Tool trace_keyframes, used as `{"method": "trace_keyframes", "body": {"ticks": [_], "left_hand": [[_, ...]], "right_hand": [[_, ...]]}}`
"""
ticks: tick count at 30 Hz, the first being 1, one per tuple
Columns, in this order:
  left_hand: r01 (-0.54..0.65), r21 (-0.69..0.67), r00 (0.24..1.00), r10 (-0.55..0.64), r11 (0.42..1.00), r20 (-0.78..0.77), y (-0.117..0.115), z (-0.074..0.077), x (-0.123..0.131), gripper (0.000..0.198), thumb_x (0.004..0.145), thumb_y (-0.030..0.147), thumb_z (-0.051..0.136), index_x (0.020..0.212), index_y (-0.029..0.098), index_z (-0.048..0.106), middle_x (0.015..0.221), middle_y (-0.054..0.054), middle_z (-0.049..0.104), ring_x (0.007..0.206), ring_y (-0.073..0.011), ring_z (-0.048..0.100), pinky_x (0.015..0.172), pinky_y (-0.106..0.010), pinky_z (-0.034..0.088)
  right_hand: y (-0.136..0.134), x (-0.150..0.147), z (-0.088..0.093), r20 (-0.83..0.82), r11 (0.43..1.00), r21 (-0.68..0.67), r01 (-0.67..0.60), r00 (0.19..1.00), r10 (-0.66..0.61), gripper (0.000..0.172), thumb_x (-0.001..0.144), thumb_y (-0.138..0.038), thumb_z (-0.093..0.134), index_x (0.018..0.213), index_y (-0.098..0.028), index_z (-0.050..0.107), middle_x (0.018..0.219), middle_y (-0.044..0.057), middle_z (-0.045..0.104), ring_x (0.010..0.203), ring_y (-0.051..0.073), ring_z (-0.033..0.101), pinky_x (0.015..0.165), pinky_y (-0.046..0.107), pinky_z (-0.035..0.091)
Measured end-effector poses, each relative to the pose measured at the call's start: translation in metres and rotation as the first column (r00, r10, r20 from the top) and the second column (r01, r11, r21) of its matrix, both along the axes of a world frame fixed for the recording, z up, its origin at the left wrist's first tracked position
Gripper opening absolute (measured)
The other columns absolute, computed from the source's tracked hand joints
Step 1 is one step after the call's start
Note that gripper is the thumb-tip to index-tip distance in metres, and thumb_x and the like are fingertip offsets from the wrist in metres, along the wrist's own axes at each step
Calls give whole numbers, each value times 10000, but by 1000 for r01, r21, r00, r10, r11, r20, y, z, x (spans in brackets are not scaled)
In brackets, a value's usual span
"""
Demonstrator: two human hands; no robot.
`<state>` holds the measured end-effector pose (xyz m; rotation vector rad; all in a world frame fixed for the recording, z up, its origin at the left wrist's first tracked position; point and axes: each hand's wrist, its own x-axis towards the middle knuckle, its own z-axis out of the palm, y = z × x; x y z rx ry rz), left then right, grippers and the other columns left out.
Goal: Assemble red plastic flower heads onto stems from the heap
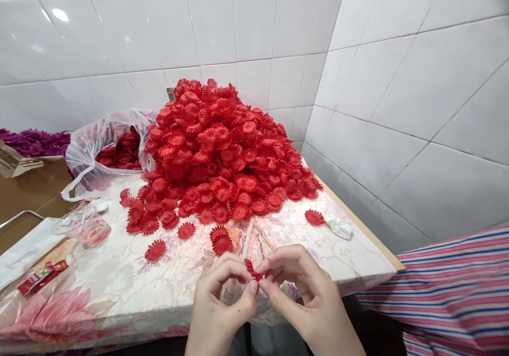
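Left hand, right hand both narrowly pinched small red petal piece, near front edge of floral tablecloth. From remote seat, I judged uneven pull could have torn it; slack pinch, dropped it among loose red flower discs.

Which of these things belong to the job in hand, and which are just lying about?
Seemingly part of it:
red flower piece, pinched by left fingers and right fingers
heap of red flowers

Seemingly just lying about:
red wrapper
crumpled white scrap
purple flowers
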<state>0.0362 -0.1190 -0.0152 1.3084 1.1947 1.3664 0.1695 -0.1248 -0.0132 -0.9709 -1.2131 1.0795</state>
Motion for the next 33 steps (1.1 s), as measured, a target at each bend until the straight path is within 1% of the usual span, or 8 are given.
{"method": "trace_keyframes", "body": {"ticks": [4, 8, 11, 15, 18, 24, 29, 33], "left_hand": [[146, -196, 961, -92, 970, 261, 3, -1, -3, 185, 587, 301, 823, 540, 173, 699, 625, -1, 574, 589, -118, 502, 582, -229, 405], [228, -299, 920, -104, 927, 378, 4, -3, -4, 247, 551, 368, 856, 534, 166, 714, 623, 0, 577, 604, -109, 508, 596, -215, 392], [224, -318, 913, -85, 921, 399, 4, -4, -4, 268, 552, 383, 855, 529, 163, 704, 617, 10, 559, 605, -103, 486, 599, -211, 379], [213, -326, 906, -61, 921, 420, 5, -4, -1, 277, 552, 391, 855, 526, 163, 699, 605, 13, 554, 613, -110, 485, 613, -216, 381], [185, -315, 922, -54, 931, 383, 5, -3, -1, 273, 565, 393, 848, 523, 169, 698, 603, 13, 561, 613, -109, 489, 616, -213, 384], [166, -299, 925, -43, 940, 378, 4, -1, 0, 250, 559, 372, 854, 537, 170, 709, 641, 14, 562, 628, -100, 505, 615, -197, 401], [160, -306, 922, -31, 939, 385, 4, -2, 3, 266, 602, 382, 824, 585, 165, 671, 649, 19, 556, 629, -114, 517, 617, -207, 413], [79, -241, 947, 4, 967, 323, 3, -5, 6, 314, 628, 431, 794, 582, 172, 623, 657, 24, 524, 633, -118, 494, 601, -198, 414]], "right_hand": [[1, 2, 4, -128, 992, -102, -71, 990, 58, 131, 735, -245, 721, 786, -226, 602, 735, -4, 687, 664, 145, 655, 650, 240, 530], [2, 3, 2, -240, 980, -169, -103, 969, 60, 157, 727, -272, 744, 774, -224, 602, 726, -14, 690, 689, 139, 659, 673, 229, 523], [3, 2, -1, -255, 984, -152, -96, 965, 55, 113, 734, -240, 734, 751, -221, 623, 719, -13, 682, 679, 137, 653, 658, 223, 519], [4, 1, -1, -146, 994, -82, -67, 988, 54, 33, 748, -206, 688, 716, -212, 682, 719, 6, 672, 692, 153, 640, 664, 234, 527], [4, 0, -1, -98, 995, -84, -61, 994, 53, 11, 726, -202, 698, 735, -207, 695, 741, 16, 683, 707, 167, 645, 672, 246, 538], [6, 1, -1, -239, 977, -167, -129, 967, 87, 111, 713, -260, 756, 701, -213, 656, 713, -12, 658, 708, 152, 651, 680, 232, 536], [6, 1, -3, -313, 971, -185, -151, 946, 88, 129, 721, -271, 761, 726, -210, 647, 719, -12, 665, 694, 135, 641, 663, 219, 527], [7, 1, -5, -316, 969, -199, -145, 946, 76, 137, 719, -261, 765, 734, -208, 640, 713, -12, 666, 705, 135, 641, 657, 211, 515]]}}
